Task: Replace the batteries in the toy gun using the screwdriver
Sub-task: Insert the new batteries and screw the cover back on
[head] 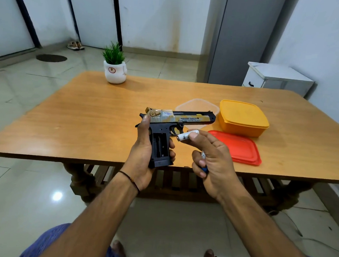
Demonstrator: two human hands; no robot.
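Observation:
A black and gold toy gun [177,120] is held over the near table edge by my left hand [143,146], which wraps its grip, barrel pointing right. The battery compartment [160,145] in the grip faces me, open and dark, with no cover on it. My right hand [212,156] pinches a white battery [186,136] between thumb and fingers just right of the grip, near the trigger. A second white object with a blue end [204,162] is tucked under its curled lower fingers. No screwdriver is visible.
On the wooden table [86,119], an orange container [242,119] stands at the right, a red lid [239,147] in front of it and a clear lid [197,106] behind the gun. A potted plant [115,65] sits at the far edge. A white cabinet [277,77] stands beyond.

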